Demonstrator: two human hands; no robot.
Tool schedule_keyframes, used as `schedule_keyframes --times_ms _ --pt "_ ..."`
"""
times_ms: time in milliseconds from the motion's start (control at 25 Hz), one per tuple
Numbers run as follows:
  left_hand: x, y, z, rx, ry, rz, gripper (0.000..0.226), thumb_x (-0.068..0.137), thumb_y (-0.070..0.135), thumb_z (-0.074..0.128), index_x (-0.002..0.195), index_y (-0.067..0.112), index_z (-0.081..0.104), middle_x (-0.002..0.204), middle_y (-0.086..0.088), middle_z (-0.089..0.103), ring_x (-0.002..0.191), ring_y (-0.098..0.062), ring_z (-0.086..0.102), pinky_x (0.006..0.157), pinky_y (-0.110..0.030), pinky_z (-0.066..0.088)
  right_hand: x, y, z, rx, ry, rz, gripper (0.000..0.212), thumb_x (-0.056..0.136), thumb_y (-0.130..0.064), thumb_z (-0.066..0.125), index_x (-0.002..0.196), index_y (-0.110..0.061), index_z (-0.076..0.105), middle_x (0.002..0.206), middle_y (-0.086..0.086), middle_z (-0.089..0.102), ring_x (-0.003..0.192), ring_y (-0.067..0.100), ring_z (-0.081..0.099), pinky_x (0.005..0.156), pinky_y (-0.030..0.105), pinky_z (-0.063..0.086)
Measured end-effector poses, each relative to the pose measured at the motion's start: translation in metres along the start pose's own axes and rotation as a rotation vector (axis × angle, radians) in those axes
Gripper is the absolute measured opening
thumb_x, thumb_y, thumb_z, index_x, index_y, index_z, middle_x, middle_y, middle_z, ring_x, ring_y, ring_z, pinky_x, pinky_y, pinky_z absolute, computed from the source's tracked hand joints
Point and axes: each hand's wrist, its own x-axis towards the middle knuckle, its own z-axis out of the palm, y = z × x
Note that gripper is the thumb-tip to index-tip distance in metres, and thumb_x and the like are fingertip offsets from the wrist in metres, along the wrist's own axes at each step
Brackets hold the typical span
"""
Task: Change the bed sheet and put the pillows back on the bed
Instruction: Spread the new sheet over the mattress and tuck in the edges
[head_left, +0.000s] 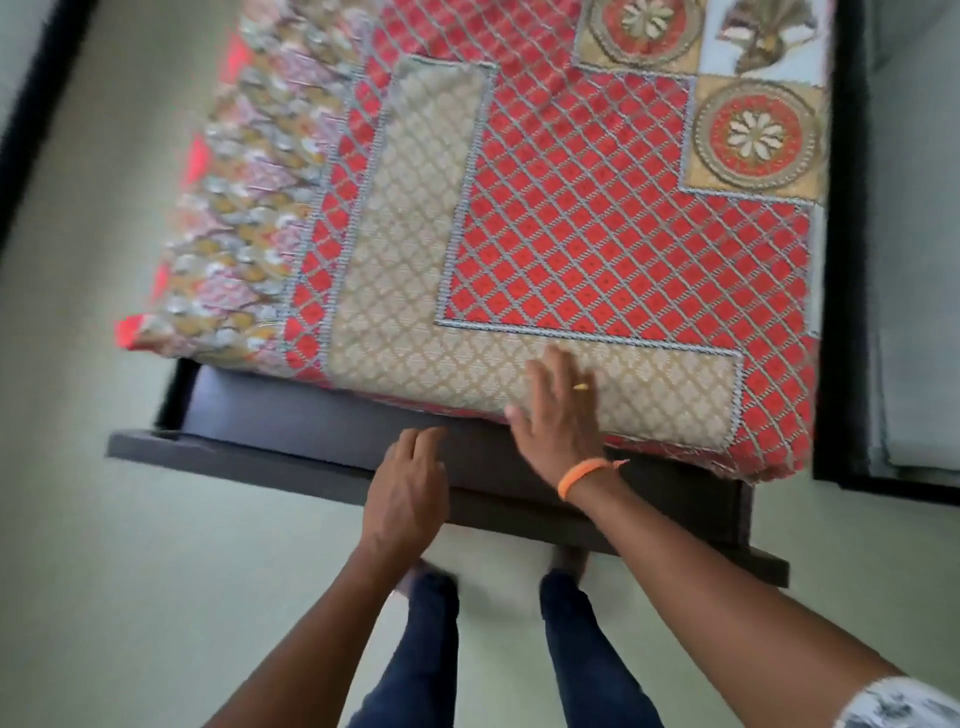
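Head view, looking straight down at the foot of the bed: the right hand (558, 415) lies flat on the sheet (597, 218), fingers straight and spread, palm pressing the beige band right at the near edge. A ring shows on one finger and an orange band (584, 475) circles the wrist. Just left of it and a touch nearer the body, the left hand (410, 486) hovers over the dark frame (291, 431), fingers loosely extended, holding nothing; whether it touches the wood is hard to tell through the blur. Beyond both hands the red lattice sheet spreads across the mattress, its patterned border hanging over the side off to the left. Below the hands, the person's legs (431, 639) in dark trousers stand on the pale floor (130, 597).
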Motion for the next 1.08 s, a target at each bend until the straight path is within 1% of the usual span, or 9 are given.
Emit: schedule_keyframes --times_ms 120,240,400,520,680,760,880,960,1080 --pt "0.006 -0.055 -0.037 0.055 0.095 -0.058 0.041 0.094 0.009 0.053 0.135 0.004 0.05 0.13 -0.016 0.053 0.109 -0.034 0.054 0.089 -0.044 0.05 0.046 -0.045 0.011 -0.035 -0.192 0.201 0.088 0.091 -0.06 0.047 0.154 -0.011 0.012 0.162 0.019 -0.004 0.149 0.038 -0.003 0.119 0.059 0.007" --pt "0.011 -0.106 -0.057 0.032 0.082 -0.091 0.049 0.093 0.011 0.055 0.14 0.004 0.045 0.135 -0.016 0.049 0.114 -0.036 0.052 0.093 -0.043 0.048 0.032 -0.13 0.048 -0.214 -0.387 -0.042 0.087 0.091 -0.06 0.046 0.154 -0.014 0.009 0.16 0.023 -0.011 0.145 0.048 -0.013 0.115 0.063 0.0" --pt "0.01 -0.16 -0.074 -0.022 0.088 0.008 0.05 0.087 0.012 0.061 0.135 0.001 0.05 0.131 -0.018 0.053 0.108 -0.037 0.056 0.088 -0.043 0.05 0.036 -0.228 0.071 -0.079 -0.208 -0.56 0.03 0.089 -0.024 0.05 0.111 -0.012 0.066 0.121 0.015 0.062 0.118 0.036 0.054 0.104 0.051 0.034" --pt "0.025 -0.198 -0.092 -0.032 0.195 -0.056 0.051 0.081 0.004 0.059 0.132 -0.001 0.052 0.127 -0.021 0.055 0.107 -0.038 0.056 0.089 -0.044 0.05 0.088 -0.246 0.069 -0.058 0.03 -0.128 0.062 0.093 -0.043 0.048 0.142 -0.006 0.043 0.15 0.02 0.038 0.141 0.037 0.031 0.114 0.049 0.026" --pt "0.037 -0.215 -0.116 -0.033 0.058 -0.163 0.05 0.087 0.017 0.063 0.134 0.006 0.048 0.13 -0.015 0.053 0.11 -0.034 0.052 0.091 -0.042 0.048 0.06 -0.274 0.096 -0.362 -0.355 -0.045 0.097 0.087 -0.056 0.046 0.154 -0.002 0.001 0.155 0.035 -0.011 0.144 0.051 -0.012 0.117 0.058 -0.007" --pt "0.042 -0.207 -0.123 -0.014 -0.031 -0.115 0.037 0.097 0.026 0.051 0.131 0.013 0.046 0.13 -0.009 0.05 0.109 -0.031 0.051 0.089 -0.043 0.047 0.042 -0.296 0.1 -0.279 -0.429 -0.127 0.075 0.087 -0.039 0.052 0.151 -0.011 0.024 0.156 0.032 0.013 0.146 0.046 0.014 0.119 0.056 0.009" --pt "0.057 -0.208 -0.138 -0.048 0.01 -0.058 0.037 0.098 0.026 0.046 0.133 0.014 0.045 0.13 -0.007 0.049 0.107 -0.03 0.052 0.084 -0.043 0.049 0.058 -0.306 0.09 -0.025 -0.077 -0.08 0.034 0.089 -0.03 0.049 0.122 -0.019 0.05 0.12 0.011 0.061 0.11 0.033 0.061 0.088 0.046 0.045" --pt "0.068 -0.222 -0.149 -0.077 0.069 -0.09 0.047 0.095 0.029 0.05 0.139 0.014 0.043 0.137 -0.008 0.048 0.11 -0.031 0.053 0.083 -0.044 0.051 0.078 -0.31 0.088 -0.068 -0.002 0.065 0.048 0.096 -0.033 0.045 0.14 -0.014 0.04 0.145 0.017 0.042 0.133 0.036 0.043 0.1 0.046 0.041" --pt "0.078 -0.252 -0.161 -0.266 -0.17 -0.123 0.058 0.097 0.024 0.048 0.152 0.019 0.031 0.16 -0.003 0.029 0.134 -0.03 0.043 0.103 -0.045 0.044 0.084 -0.355 0.115 -0.171 -0.377 0.307 0.064 0.103 -0.019 0.034 0.155 -0.005 -0.001 0.159 0.029 -0.009 0.146 0.048 -0.008 0.119 0.053 0.014"
